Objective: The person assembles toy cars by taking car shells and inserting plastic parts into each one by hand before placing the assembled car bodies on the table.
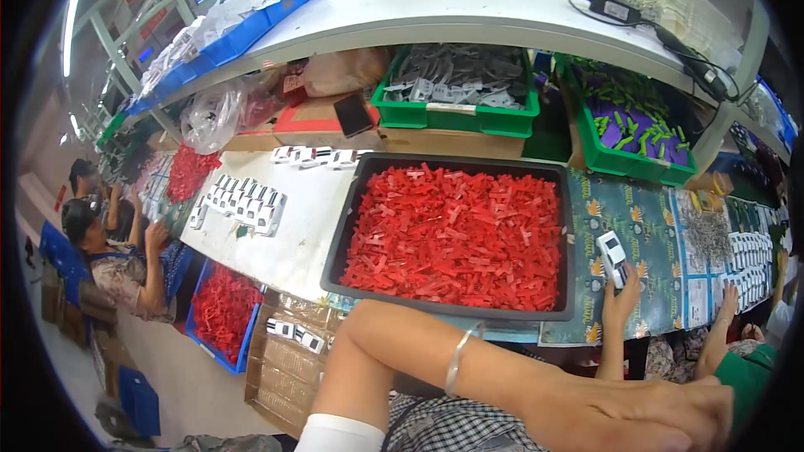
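My left forearm, wearing a silver bangle (459,360), bends at the elbow and crosses the lower part of the picture to the right. My left hand (636,418) is close and large at the lower right, fingers curled together; whatever they may hold is hidden. My right hand is not in view. Beyond my forearm lies a black tray (331,272) heaped with small red plastic pieces (456,238). Just past my left hand, another hand (621,297), seemingly a co-worker's, holds a white toy car (612,255) over the patterned table cover (649,276).
White toy cars (243,201) stand in rows on the white tabletop (306,234); others lie in a cardboard box (285,377). Green bins hold grey parts (456,84) and green parts (645,125). A white shelf (469,12) spans overhead. A co-worker (117,264) sits at left.
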### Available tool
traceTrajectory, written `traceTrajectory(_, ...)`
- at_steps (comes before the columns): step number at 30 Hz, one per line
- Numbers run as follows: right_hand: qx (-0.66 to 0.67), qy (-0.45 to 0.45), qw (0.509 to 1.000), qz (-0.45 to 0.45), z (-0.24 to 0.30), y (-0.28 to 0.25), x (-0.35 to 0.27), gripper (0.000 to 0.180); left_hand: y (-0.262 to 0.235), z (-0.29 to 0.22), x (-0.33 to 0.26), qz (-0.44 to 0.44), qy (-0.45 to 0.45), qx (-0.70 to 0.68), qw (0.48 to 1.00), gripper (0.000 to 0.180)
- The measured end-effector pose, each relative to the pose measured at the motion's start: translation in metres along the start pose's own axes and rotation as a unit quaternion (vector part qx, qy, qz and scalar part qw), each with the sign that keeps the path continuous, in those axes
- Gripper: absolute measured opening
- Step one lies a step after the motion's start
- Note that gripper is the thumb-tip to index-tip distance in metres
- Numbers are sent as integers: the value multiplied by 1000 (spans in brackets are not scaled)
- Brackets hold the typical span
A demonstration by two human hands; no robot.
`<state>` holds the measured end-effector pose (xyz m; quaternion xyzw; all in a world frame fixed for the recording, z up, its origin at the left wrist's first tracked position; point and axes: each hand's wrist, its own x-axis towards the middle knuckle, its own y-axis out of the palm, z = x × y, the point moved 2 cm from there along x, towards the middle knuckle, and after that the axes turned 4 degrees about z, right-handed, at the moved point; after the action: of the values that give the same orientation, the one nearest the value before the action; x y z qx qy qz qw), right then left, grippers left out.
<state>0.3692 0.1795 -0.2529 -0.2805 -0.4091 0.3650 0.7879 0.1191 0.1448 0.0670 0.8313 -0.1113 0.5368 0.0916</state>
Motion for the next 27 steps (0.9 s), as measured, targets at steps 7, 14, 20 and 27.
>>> traceTrajectory(7,15,13,1000,-4,-6,10,-4,51,12,-61,-5,-126,-67,75,987,58)
traceTrajectory(14,45,12,998,-33,-3,-6,-3,46,34,-57,-23,-146,-123,62,980,53)
traceTrajectory(20,103,13,992,-78,14,-10,-2,36,59,-94,-8,-309,25,214,926,32)
traceTrajectory(27,332,136,922,-143,7,-40,-3,27,53,-132,-43,111,31,103,988,30)
